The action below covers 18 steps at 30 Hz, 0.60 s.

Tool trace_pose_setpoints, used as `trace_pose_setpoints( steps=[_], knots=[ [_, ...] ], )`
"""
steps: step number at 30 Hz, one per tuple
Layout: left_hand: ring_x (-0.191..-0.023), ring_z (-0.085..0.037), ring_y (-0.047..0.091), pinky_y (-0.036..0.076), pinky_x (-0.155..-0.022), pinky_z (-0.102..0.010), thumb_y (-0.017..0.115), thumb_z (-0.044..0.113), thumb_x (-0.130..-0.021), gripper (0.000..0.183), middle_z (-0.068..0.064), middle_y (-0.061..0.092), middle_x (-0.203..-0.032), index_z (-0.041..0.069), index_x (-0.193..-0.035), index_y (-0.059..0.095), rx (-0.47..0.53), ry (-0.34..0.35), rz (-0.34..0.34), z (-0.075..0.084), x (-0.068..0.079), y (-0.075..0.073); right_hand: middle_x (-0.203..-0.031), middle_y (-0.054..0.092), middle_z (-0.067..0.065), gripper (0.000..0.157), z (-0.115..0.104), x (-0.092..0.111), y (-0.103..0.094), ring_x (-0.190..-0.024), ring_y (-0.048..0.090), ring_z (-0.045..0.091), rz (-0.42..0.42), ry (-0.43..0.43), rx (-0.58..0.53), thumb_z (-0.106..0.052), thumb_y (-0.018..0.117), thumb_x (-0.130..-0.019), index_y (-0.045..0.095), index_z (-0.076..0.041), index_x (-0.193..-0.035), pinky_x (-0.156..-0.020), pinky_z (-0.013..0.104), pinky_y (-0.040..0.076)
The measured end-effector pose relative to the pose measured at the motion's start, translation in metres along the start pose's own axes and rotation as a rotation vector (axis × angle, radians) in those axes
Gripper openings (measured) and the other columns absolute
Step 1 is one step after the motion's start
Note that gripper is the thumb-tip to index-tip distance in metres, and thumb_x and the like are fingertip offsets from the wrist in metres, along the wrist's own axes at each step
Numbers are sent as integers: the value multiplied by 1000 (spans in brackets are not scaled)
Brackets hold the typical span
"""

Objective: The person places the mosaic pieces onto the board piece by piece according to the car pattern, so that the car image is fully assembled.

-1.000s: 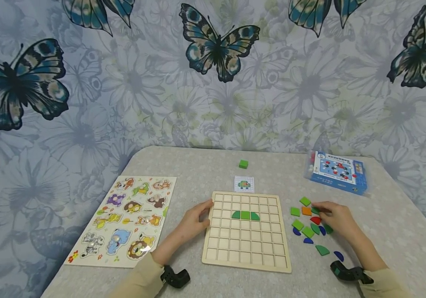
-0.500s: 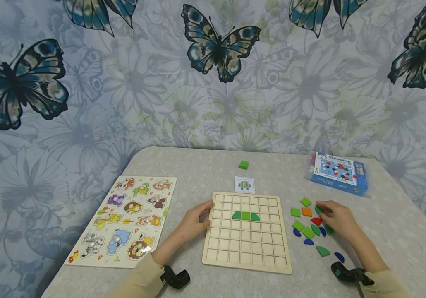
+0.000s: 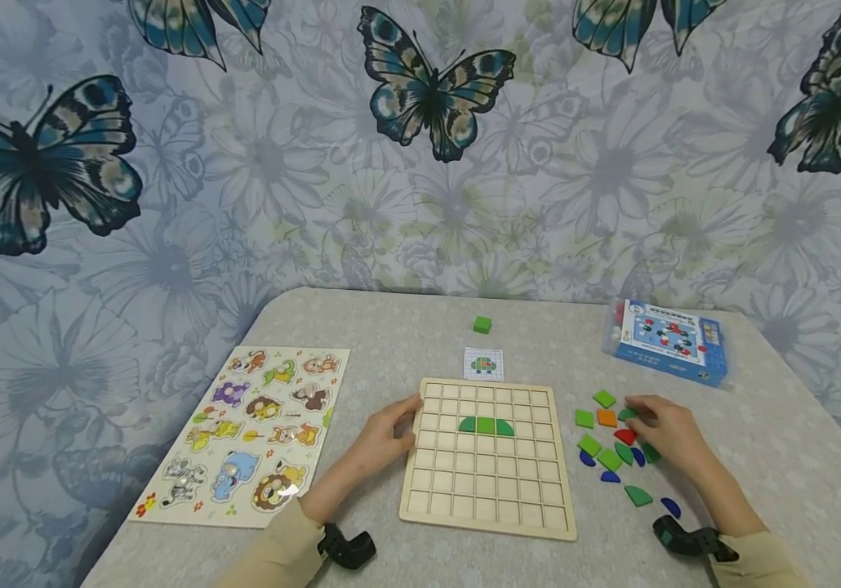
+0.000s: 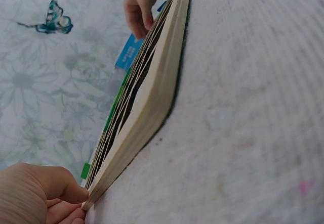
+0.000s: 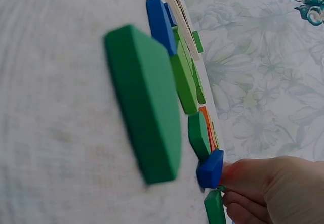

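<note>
A wooden grid board (image 3: 485, 474) lies on the table, with a green square (image 3: 486, 425) between two green quarter-round pieces (image 3: 468, 424) in its cells. My left hand (image 3: 382, 437) pinches the board's left edge, thumb against the side in the left wrist view. To the right of the board, my right hand (image 3: 669, 431) pinches a green piece (image 3: 625, 415) at its fingertips, partly covered by them. Around it lie several loose pieces: an orange square (image 3: 607, 418), a red piece (image 3: 625, 437), green squares (image 3: 589, 445) and blue half-rounds (image 3: 670, 507). In the right wrist view, a blue piece (image 5: 210, 169) partly hides the fingertips.
Behind the board is a small pattern card (image 3: 482, 364), with a green block (image 3: 482, 325) beyond it. An animal picture board (image 3: 244, 433) lies on the left. A blue boxed set (image 3: 670, 339) sits at the back right.
My right hand has shifted slightly right, and the green piece at its fingertips has moved a little with it. The left hand stays at the board's edge.
</note>
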<state>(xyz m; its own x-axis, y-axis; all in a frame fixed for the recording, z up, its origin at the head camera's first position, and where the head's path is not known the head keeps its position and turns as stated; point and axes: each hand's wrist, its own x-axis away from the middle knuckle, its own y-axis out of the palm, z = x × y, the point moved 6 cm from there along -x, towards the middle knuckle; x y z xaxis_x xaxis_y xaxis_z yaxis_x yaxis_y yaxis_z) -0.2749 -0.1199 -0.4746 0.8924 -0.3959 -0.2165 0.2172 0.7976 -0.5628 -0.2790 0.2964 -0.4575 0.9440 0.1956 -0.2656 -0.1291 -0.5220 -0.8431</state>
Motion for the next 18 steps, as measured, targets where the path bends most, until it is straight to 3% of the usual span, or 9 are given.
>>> trace_pose_setpoints(
  steps=[10, 18],
  knots=[
    [-124, -34, 45, 40, -102, -39, 57, -8, -82, 62, -22, 45, -137, -7, -141, 37, -1, 9, -5, 0, 0, 0, -110, 62, 25, 38, 1, 2, 0, -95, 62, 39, -15, 9, -46, 2, 67, -82, 58, 10, -119, -78, 50, 53],
    [-125, -30, 45, 39, -103, -35, 58, -6, -83, 62, -19, 45, -138, -5, -141, 37, -1, -18, -10, -1, -1, -1, -110, 63, 24, 37, -19, -2, -15, -94, 62, 40, 68, -5, -60, -7, 69, -84, 61, 6, -118, -77, 54, 53]
  ],
)
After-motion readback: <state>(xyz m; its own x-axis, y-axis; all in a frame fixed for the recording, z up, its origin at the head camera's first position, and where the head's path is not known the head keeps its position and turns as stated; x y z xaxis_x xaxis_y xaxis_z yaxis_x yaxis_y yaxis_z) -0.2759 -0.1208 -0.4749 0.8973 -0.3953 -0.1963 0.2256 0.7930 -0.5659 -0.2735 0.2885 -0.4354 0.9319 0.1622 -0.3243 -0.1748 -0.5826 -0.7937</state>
